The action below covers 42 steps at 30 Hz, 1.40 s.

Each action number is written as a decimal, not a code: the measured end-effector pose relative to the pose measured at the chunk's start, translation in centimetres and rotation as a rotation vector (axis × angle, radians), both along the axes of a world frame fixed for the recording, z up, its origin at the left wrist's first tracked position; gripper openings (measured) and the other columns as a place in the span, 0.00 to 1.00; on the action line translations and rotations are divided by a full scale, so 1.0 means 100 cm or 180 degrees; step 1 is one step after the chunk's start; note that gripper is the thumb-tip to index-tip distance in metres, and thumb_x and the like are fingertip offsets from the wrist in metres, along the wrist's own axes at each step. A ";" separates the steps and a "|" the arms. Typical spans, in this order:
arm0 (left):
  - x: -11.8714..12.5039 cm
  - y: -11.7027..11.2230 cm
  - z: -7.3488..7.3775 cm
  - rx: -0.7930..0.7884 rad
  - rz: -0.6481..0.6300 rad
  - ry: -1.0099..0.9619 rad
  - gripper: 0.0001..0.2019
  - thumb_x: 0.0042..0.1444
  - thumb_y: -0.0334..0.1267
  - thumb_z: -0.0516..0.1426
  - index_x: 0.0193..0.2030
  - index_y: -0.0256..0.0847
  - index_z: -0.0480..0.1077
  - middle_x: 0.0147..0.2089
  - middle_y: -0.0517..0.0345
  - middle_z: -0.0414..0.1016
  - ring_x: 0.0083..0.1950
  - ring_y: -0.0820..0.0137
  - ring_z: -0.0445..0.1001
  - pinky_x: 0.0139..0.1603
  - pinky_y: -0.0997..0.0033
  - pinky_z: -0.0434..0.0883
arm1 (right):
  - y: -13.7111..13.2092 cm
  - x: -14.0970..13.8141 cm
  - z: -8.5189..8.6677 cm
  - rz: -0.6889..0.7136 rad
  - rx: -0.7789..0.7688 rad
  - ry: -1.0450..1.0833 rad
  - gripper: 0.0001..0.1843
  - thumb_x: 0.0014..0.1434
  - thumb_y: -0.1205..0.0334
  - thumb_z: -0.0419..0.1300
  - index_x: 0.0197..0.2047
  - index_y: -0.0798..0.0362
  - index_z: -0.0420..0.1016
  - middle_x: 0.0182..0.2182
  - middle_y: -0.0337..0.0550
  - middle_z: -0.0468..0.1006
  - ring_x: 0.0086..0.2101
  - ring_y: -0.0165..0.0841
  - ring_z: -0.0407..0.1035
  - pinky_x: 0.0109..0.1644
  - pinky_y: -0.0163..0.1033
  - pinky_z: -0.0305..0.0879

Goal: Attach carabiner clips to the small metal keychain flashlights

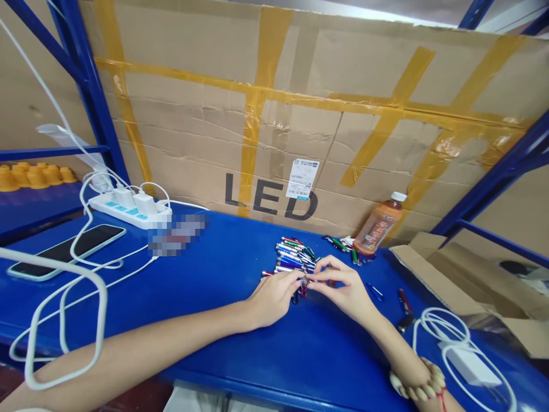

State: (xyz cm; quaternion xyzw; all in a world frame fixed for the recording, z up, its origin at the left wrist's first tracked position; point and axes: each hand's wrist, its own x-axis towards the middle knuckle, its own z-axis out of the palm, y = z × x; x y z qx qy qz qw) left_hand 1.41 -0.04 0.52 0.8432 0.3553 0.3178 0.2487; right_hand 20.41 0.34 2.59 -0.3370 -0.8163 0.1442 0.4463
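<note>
My left hand and my right hand meet above the blue table, fingertips pinched on one small keychain flashlight. Only its rounded, dark metallic end shows; fingers cover the remainder. Just beyond my fingers lies a row of slim keychain flashlights in red, green, silver, blue and purple, side by side. Part of the row is hidden behind my left hand. A red clip hangs or lies just below my fingertips; I cannot tell which. To the right of my right hand rests a blue carabiner clip.
An orange drink bottle leans at the back, with more flashlights beside it. An open carton, a white charger and a dark red flashlight lie right. Left are a power strip, phone and looping white cables.
</note>
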 end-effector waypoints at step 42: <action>0.001 0.006 -0.007 0.0176 0.0011 -0.0412 0.03 0.57 0.33 0.52 0.33 0.40 0.66 0.39 0.56 0.74 0.43 0.68 0.72 0.45 0.70 0.68 | -0.008 -0.007 -0.006 -0.0264 -0.0441 -0.0071 0.15 0.53 0.57 0.60 0.20 0.56 0.67 0.23 0.41 0.69 0.24 0.26 0.62 0.26 0.31 0.58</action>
